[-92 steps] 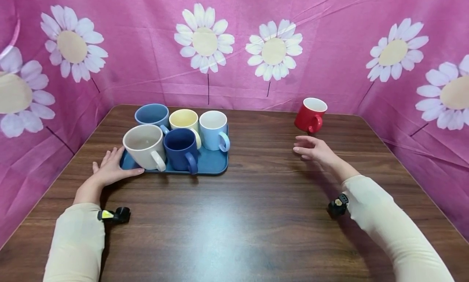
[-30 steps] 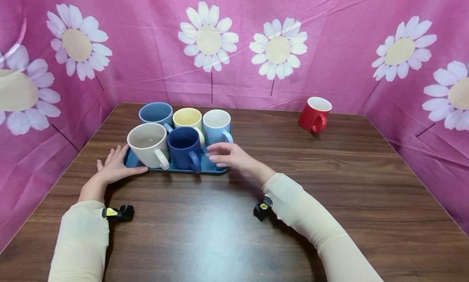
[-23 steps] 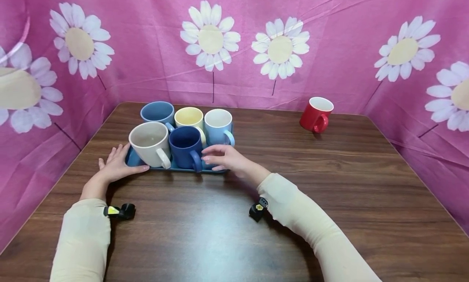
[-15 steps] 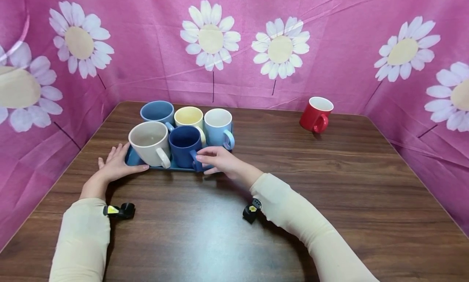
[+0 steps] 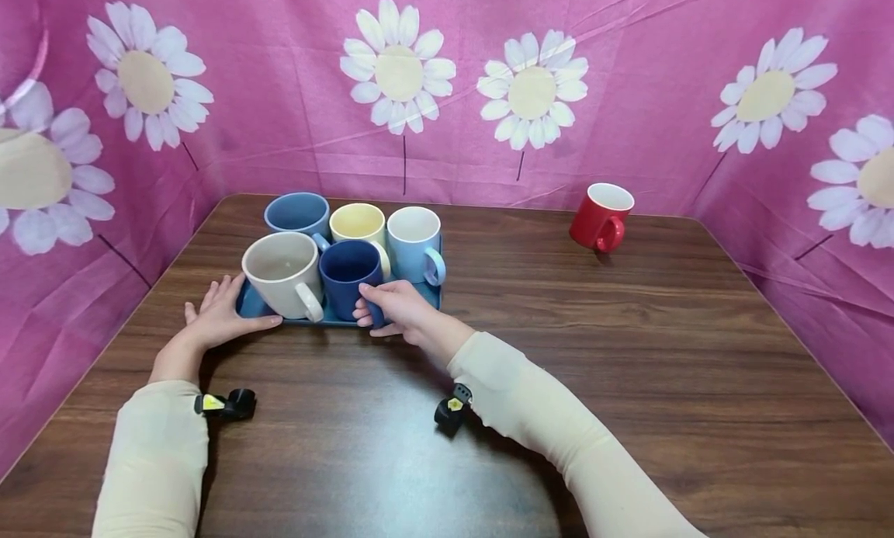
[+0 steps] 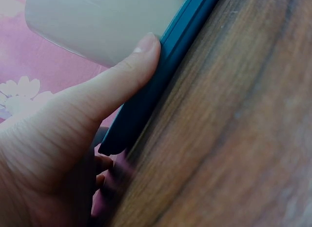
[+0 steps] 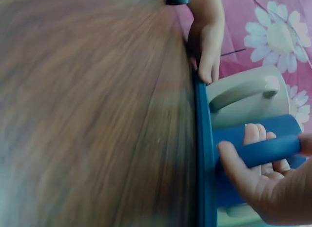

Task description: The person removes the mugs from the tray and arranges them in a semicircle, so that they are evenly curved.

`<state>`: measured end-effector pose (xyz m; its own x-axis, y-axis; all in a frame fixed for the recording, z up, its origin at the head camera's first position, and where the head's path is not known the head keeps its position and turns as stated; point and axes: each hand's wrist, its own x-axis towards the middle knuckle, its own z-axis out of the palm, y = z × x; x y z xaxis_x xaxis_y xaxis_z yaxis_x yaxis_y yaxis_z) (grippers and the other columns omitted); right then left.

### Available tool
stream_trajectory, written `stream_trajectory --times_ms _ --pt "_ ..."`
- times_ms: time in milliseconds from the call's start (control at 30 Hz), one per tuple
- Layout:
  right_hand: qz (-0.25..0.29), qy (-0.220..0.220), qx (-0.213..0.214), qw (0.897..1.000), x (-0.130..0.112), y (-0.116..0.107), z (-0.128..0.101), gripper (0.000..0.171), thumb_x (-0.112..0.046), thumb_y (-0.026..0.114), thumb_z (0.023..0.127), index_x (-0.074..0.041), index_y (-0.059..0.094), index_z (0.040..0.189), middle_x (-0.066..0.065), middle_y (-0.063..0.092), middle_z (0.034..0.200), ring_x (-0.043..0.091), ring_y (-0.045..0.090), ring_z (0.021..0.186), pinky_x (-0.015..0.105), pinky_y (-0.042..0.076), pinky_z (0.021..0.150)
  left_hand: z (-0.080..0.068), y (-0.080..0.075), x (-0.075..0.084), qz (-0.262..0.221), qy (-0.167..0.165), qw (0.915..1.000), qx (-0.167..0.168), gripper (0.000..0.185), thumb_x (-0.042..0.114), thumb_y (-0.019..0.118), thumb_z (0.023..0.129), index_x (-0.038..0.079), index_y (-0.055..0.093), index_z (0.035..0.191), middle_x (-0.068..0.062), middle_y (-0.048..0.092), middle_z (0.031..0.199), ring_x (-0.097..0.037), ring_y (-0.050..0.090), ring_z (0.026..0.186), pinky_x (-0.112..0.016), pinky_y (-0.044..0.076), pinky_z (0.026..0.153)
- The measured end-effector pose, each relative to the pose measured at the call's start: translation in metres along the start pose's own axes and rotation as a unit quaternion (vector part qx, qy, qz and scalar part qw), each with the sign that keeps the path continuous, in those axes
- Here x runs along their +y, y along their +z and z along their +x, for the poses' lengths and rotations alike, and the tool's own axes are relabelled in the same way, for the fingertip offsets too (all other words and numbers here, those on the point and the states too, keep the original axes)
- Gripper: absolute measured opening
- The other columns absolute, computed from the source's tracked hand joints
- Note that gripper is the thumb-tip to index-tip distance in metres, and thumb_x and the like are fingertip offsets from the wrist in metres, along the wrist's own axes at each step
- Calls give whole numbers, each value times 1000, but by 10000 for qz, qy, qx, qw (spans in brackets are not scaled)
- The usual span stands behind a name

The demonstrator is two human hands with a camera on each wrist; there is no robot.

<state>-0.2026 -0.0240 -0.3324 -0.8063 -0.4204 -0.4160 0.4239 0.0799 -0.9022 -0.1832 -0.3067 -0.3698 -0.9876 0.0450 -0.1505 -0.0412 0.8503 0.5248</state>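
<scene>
In the head view a blue tray (image 5: 431,293) sits at the back left of the table, with several mugs on it. My left hand (image 5: 220,321) rests at its front left corner, fingers spread along the side. The left wrist view shows its thumb (image 6: 131,68) lying on the tray's rim, beside the off-white mug (image 5: 279,278). My right hand (image 5: 405,309) grips the handle (image 7: 273,151) of the navy mug (image 5: 341,289) at the tray's front. Several fingers pass through the handle. That mug stands upright, close beside the off-white one.
Behind the front pair are a slate-blue mug (image 5: 296,210), a yellow mug (image 5: 358,221) and a light blue mug (image 5: 408,255). A red mug (image 5: 594,223) stands apart at the back right. Pink flowered cloth (image 5: 461,173) rises along the table's back and sides.
My right hand has come from near the red mug leftward to the tray, and its fingers have closed round the navy mug's handle. My left hand stays at the tray's corner.
</scene>
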Motion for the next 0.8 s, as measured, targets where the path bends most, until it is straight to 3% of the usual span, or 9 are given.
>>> stream_trajectory --times_ms 267,400,633,800 --pt "313 374 407 9980 -7 9 -2 25 -18 50 88 1 59 75 6 58 58 11 57 51 44 45 74 0 -2 -1 -10 -6 10000 7 107 55 61 69 4 -4 138 -33 -3 135 -44 -13 122 -67 -13 81" --pt "313 471 495 9972 -7 7 -3 24 -17 51 88 3 60 78 7 59 58 12 58 51 44 45 74 0 -2 -1 18 -28 10000 -8 107 56 60 69 4 -4 137 -33 -4 135 -44 -12 122 -67 -13 81" --pt "152 220 363 9990 -2 2 -8 28 -15 51 87 11 59 95 6 59 59 11 58 52 41 46 73 0 -1 1 3 -13 10000 -8 107 56 60 69 5 -4 138 -33 -4 135 -44 -12 122 -67 -13 81" --pt "157 -23 117 9998 -1 -4 -15 28 -13 49 88 13 57 95 4 58 58 10 57 53 42 45 76 0 0 1 0 -33 10000 -30 107 56 60 69 6 -4 138 -33 -4 135 -44 -12 122 -67 -12 81"
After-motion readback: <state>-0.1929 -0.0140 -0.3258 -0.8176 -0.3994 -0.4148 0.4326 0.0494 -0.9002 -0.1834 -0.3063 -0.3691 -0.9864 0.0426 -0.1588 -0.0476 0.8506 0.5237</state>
